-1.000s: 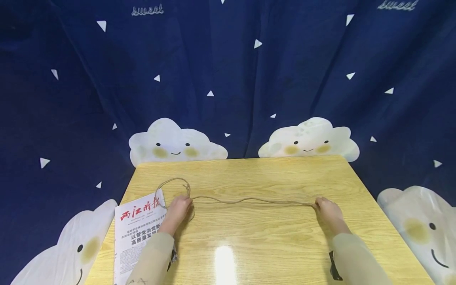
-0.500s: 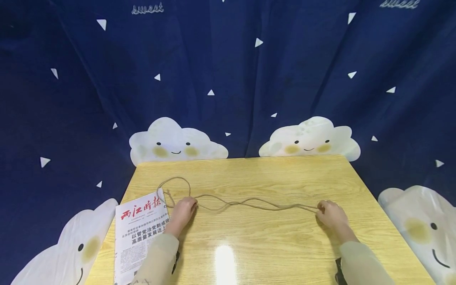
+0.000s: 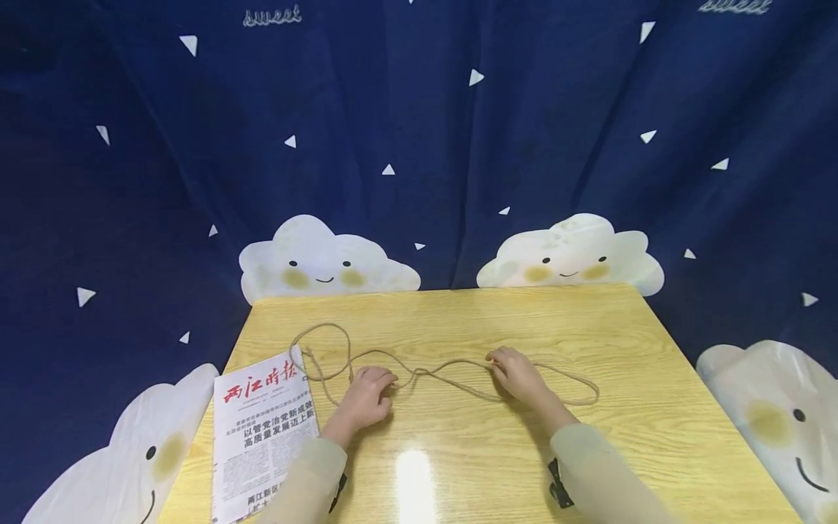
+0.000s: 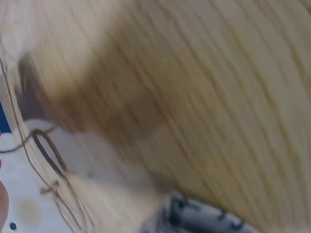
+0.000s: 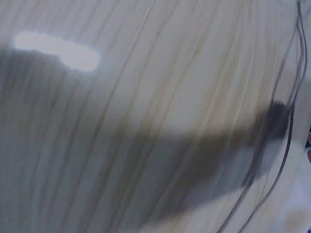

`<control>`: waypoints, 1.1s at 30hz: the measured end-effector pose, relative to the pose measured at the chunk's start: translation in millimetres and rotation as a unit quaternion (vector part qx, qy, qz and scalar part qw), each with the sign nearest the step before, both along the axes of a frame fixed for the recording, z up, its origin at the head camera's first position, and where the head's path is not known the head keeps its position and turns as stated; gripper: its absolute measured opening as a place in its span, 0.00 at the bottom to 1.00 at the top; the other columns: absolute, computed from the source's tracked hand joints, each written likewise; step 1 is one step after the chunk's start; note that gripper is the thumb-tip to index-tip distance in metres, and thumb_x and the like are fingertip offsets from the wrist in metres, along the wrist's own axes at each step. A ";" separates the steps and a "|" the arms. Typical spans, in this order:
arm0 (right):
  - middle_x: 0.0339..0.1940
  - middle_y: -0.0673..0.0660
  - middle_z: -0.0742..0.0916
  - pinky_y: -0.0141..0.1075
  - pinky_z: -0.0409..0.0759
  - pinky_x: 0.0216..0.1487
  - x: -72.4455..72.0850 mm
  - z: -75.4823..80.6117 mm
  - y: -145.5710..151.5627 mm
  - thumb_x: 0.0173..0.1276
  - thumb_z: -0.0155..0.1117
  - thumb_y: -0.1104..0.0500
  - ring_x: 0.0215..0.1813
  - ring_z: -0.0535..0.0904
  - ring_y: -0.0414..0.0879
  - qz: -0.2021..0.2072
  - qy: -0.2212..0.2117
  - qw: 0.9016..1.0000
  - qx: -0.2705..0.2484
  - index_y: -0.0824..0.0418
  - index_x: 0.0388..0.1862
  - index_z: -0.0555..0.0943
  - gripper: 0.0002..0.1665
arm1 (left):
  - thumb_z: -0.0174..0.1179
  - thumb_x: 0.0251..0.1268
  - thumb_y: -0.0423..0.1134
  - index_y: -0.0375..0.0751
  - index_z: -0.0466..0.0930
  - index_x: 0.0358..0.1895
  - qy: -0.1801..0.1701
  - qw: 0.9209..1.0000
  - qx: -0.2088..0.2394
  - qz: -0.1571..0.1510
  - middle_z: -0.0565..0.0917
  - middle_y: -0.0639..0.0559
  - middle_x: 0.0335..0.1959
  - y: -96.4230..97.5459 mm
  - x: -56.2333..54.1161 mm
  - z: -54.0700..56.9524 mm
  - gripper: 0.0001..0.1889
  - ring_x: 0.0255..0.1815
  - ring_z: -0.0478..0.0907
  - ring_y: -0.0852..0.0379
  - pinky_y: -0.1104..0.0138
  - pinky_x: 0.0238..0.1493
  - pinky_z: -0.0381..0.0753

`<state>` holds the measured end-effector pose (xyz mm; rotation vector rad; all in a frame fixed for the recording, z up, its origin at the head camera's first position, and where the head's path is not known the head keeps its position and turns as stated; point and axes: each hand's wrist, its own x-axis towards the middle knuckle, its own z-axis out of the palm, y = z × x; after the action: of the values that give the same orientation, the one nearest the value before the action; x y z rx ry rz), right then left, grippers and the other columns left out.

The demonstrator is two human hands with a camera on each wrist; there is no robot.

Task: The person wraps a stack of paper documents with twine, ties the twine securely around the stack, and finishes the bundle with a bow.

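A thin brown cord (image 3: 577,375) lies across the wooden table, doubled in places, with a round loop at the left and a long narrow loop at the right. My left hand (image 3: 366,399) is over its left half, fingertips beside the strands and thumb apart from them. Farther right, my right hand (image 3: 520,377) reaches over the doubled strands with loosely bent fingers; whether its fingertips touch the cord is hard to tell. In the left wrist view, strands with a small knot (image 4: 49,188) run along the left side. The right wrist view has cord strands (image 5: 290,127) down its right side.
A folded newspaper (image 3: 262,437) lies on the table's left side, and the cord's left loop overlaps its top corner. The wooden table (image 3: 458,466) ends at a dark blue curtain (image 3: 432,145) with cloud prints.
My right hand has let go of the cord's right end and moved left to its middle. The left hand has shifted slightly right. The stretched strands now lie slack in wider loops.
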<state>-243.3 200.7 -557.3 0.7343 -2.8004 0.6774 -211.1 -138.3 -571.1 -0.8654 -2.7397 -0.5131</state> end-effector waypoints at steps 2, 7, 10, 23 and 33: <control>0.40 0.58 0.83 0.41 0.80 0.45 -2.7 -2.1 -18.4 0.61 0.60 0.67 0.43 0.79 0.51 0.022 -0.006 1.000 0.007 0.66 0.45 0.79 0.12 | 0.54 0.55 0.39 0.39 0.79 0.46 0.005 1.000 -0.004 -0.008 0.80 0.49 0.45 6.2 2.0 0.1 0.15 0.50 0.74 0.51 0.54 0.58 0.68; 0.53 0.63 0.79 0.46 0.73 0.57 -4.6 -10.3 -52.5 0.66 0.55 0.67 0.56 0.74 0.57 0.065 -0.038 0.997 0.033 0.65 0.53 0.76 0.17 | 0.56 0.63 0.46 0.44 0.83 0.38 0.036 0.998 -0.042 -0.013 0.83 0.54 0.37 15.6 6.9 -4.9 0.11 0.42 0.77 0.56 0.57 0.53 0.72; 0.55 0.63 0.78 0.47 0.73 0.56 -3.5 -16.7 -63.4 0.67 0.54 0.66 0.57 0.73 0.58 0.072 -0.037 0.995 0.050 0.64 0.55 0.76 0.18 | 0.57 0.62 0.45 0.46 0.84 0.35 0.044 0.997 -0.052 -0.018 0.82 0.55 0.33 16.2 10.7 -8.6 0.09 0.37 0.77 0.58 0.59 0.49 0.75; 0.31 0.58 0.79 0.34 0.80 0.37 -5.3 -24.6 -45.1 0.59 0.61 0.71 0.34 0.77 0.50 -0.110 -0.058 0.983 0.137 0.68 0.35 0.74 0.06 | 0.59 0.59 0.38 0.42 0.83 0.30 0.010 0.999 -0.025 -0.019 0.75 0.57 0.25 5.9 14.3 -11.9 0.05 0.27 0.72 0.62 0.69 0.30 0.76; 0.31 0.71 0.77 0.43 0.82 0.29 -4.9 -17.9 39.5 0.64 0.47 0.71 0.33 0.78 0.61 -0.299 -0.174 0.936 0.061 0.81 0.38 0.68 0.10 | 0.60 0.54 0.35 0.42 0.81 0.24 0.010 0.999 -0.031 0.033 0.72 0.57 0.21 -13.9 7.8 -10.0 0.04 0.22 0.70 0.61 0.69 0.25 0.74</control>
<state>-248.2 240.2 -575.2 -0.2713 -3.1442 0.5545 -203.3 -152.2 -581.1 -0.7865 -2.7675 -0.4070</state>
